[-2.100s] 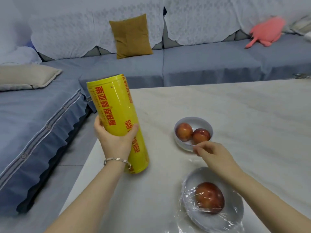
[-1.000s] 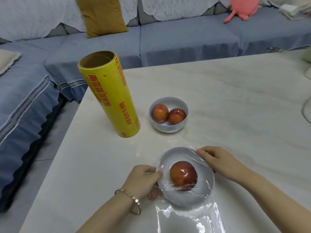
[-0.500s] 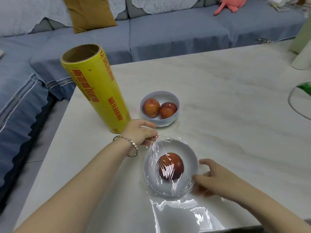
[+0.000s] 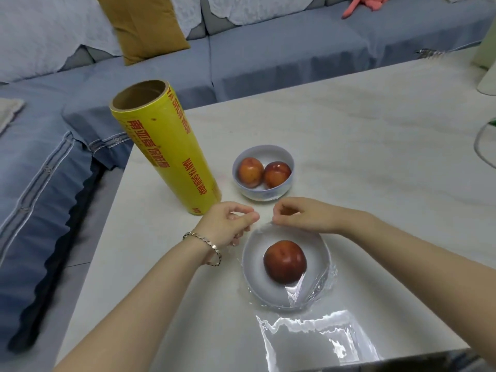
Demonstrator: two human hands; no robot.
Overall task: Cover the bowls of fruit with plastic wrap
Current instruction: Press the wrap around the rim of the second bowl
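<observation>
The left hand (image 4: 226, 225) and right hand (image 4: 304, 216) meet just past the far rim of the near bowl (image 4: 252, 272), which sits toward the table's (image 4: 375, 162) near edge. Each grip is closed in a pinch, thumb against curled fingers, on the far edge of the wrap (image 4: 316, 336). The clear film lies over this bowl and its single red fruit (image 4: 284, 261), and it spreads in shiny wrinkles to the near edge of the table. The far bowl (image 4: 268, 196), uncovered, holds two fruits (image 4: 264, 171) and stands just beyond the hands. The yellow roll (image 4: 171, 154) stands on end by the left edge, beside the far bowl. A bracelet (image 4: 212, 248) circles the left wrist.
</observation>
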